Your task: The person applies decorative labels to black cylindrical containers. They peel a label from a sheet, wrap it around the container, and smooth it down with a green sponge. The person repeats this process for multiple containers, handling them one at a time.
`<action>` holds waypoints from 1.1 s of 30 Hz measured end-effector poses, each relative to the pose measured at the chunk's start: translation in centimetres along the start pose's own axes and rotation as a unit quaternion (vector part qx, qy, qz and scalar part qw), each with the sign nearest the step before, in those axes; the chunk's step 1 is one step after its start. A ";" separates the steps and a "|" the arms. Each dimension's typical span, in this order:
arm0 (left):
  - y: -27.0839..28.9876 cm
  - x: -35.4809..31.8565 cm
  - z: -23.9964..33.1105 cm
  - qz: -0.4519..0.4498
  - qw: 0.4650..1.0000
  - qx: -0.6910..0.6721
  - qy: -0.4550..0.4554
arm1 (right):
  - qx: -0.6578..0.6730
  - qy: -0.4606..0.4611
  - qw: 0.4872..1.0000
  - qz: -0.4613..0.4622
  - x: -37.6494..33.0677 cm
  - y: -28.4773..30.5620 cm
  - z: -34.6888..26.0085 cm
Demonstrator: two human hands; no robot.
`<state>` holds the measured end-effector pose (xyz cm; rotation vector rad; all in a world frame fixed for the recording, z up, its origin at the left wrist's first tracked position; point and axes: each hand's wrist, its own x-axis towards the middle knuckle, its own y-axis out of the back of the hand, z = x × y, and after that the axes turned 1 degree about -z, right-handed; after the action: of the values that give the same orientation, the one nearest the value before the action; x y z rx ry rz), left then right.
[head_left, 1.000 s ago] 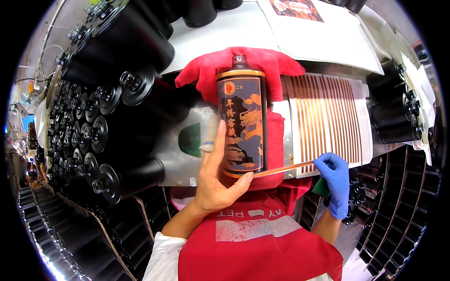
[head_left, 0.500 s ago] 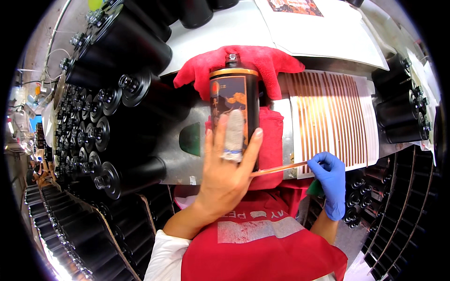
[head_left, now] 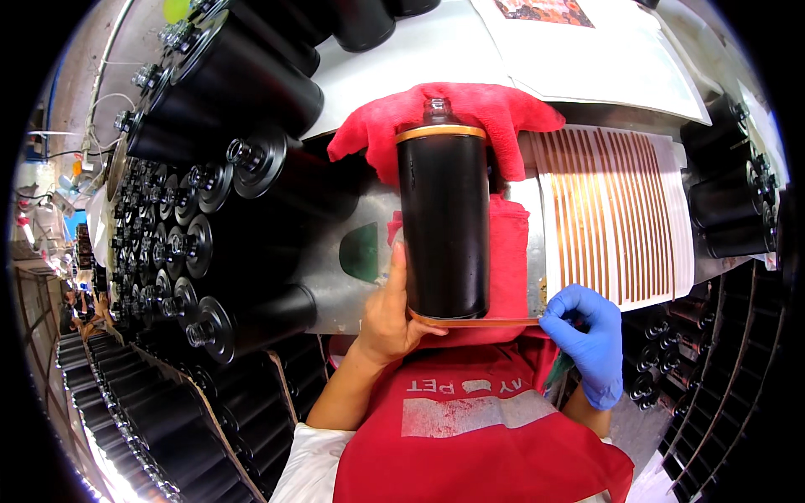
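A black glass bottle (head_left: 444, 226) lies with its clear neck away from me and a gold band around its shoulder. Its plain black side faces up. My left hand (head_left: 388, 314) grips the bottle's lower left side, thumb at the base edge; some fingers are hidden. A thin copper-coloured strip (head_left: 511, 322) runs along the base edge to my right hand (head_left: 584, 339), blue-gloved, which pinches its free end. Part of a green scraper (head_left: 559, 367) shows below that glove. The bottle rests on red towels (head_left: 509, 251).
A white sheet with copper strips (head_left: 616, 214) lies on the right of the metal table. Another green piece (head_left: 360, 251) lies left of the bottle. Many black bottles (head_left: 243, 75) crowd the left; more stand at the right (head_left: 725, 205). White paper (head_left: 419, 59) covers the far side.
The bottle has turned, its printed picture now out of sight. My left hand has moved from its top to the lower left side. The strip now lies along the base edge.
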<state>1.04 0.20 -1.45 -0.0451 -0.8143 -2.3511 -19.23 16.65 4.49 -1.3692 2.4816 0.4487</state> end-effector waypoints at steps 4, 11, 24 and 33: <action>0.2 0.1 -0.2 -0.007 0.999 0.033 -0.025 | 0.013 -0.015 1.000 0.006 0.4 -0.4 0.3; 0.7 0.8 1.0 0.010 0.999 0.006 -0.053 | 0.005 -0.068 0.998 -0.001 1.5 -0.6 1.5; -1.9 3.7 8.2 0.034 0.957 0.287 -0.034 | 0.017 -0.032 0.999 -0.004 2.3 -1.7 2.6; -0.5 2.9 4.6 0.066 0.971 0.206 -0.099 | 0.012 -0.011 0.997 -0.070 2.0 -3.2 1.0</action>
<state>-2.28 1.48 2.67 -0.1546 -1.3402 -2.0330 -17.42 13.90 2.40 -1.5073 2.3463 0.3991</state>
